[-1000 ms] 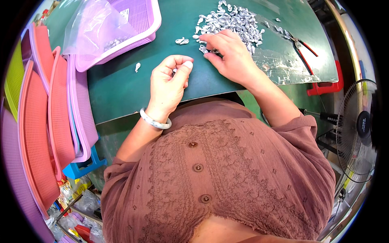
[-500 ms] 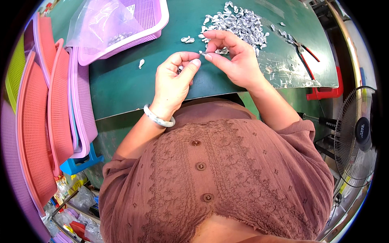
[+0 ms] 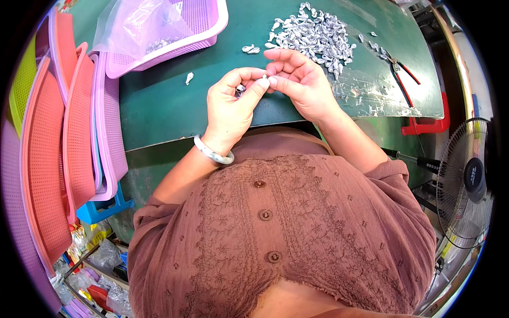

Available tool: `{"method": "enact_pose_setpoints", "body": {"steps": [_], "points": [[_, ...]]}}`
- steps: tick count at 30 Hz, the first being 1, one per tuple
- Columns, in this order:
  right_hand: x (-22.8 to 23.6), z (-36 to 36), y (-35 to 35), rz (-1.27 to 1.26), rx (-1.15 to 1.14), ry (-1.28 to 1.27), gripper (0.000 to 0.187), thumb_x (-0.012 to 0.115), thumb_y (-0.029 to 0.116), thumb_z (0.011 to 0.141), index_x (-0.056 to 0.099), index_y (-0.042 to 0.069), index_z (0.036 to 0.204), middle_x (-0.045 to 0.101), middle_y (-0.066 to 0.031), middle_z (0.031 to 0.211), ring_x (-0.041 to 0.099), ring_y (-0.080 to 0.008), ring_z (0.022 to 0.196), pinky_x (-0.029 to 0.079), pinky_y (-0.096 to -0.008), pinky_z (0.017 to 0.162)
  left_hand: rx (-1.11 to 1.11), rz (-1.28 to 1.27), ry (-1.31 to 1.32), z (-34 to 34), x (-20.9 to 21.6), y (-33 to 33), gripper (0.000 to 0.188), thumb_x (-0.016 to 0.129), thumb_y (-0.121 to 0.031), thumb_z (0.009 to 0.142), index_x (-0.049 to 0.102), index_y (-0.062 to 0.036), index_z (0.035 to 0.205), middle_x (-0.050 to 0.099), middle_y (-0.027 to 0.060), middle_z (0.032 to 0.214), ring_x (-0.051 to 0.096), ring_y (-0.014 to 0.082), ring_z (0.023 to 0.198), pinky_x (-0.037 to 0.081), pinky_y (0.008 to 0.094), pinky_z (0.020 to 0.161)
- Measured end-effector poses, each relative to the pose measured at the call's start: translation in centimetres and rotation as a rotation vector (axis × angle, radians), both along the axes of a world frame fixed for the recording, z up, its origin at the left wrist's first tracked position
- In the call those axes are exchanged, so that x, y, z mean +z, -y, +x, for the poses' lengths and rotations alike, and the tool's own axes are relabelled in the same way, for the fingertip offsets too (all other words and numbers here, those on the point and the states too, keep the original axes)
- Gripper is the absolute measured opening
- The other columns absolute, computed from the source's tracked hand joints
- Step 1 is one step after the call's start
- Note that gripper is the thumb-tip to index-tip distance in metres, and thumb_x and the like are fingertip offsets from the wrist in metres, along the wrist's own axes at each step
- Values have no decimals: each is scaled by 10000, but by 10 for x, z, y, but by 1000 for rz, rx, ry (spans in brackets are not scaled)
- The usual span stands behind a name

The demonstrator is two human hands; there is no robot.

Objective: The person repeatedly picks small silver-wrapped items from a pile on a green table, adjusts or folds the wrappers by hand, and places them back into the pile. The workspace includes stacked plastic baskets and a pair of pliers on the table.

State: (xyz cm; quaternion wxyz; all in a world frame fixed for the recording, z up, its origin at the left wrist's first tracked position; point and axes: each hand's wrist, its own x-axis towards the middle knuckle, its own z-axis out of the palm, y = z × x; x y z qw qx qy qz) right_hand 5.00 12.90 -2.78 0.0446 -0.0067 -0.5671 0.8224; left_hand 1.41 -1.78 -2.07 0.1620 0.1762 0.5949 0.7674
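Observation:
Over the green table (image 3: 164, 114), near its front edge, my two hands meet fingertip to fingertip. My left hand (image 3: 229, 108) pinches a small silvery piece (image 3: 264, 77) between thumb and index finger. More silvery pieces (image 3: 240, 88) show inside its curled fingers. Against the same piece press the thumb and fingers of my right hand (image 3: 310, 90); its exact shape is mostly hidden by the fingertips. Just beyond the right hand lies a pile of silvery drop-shaped pieces (image 3: 315, 40). A few of them (image 3: 251, 49) sit apart, left of the pile, and a single one (image 3: 189, 78) lies farther left.
Red-handled pliers (image 3: 404, 79) lie at the right, beside several loose pieces. At the back left stands a pink-purple basket (image 3: 214, 32) with a clear plastic bag (image 3: 143, 26) in it. Stacked coloured baskets (image 3: 40, 159) fill the left side; a fan (image 3: 466, 180) stands right.
My right hand has drawn slightly nearer to the left, and its fingers have closed in on the piece, which is now more covered. The whole view has shifted slightly.

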Motion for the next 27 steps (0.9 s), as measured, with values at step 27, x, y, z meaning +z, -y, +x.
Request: {"method": "enact_pose_setpoints", "body": {"steps": [27], "points": [[-4,-2,-2,-9,89,7,366,563,-1,791,474,1,1146,559,-69,935,549,-125,884,453,-243,809,-1,-2,36,-2,-6,-1,77,603,-4,790,595,20,862,600,40,764,548,71,692,452,194,644]]}}
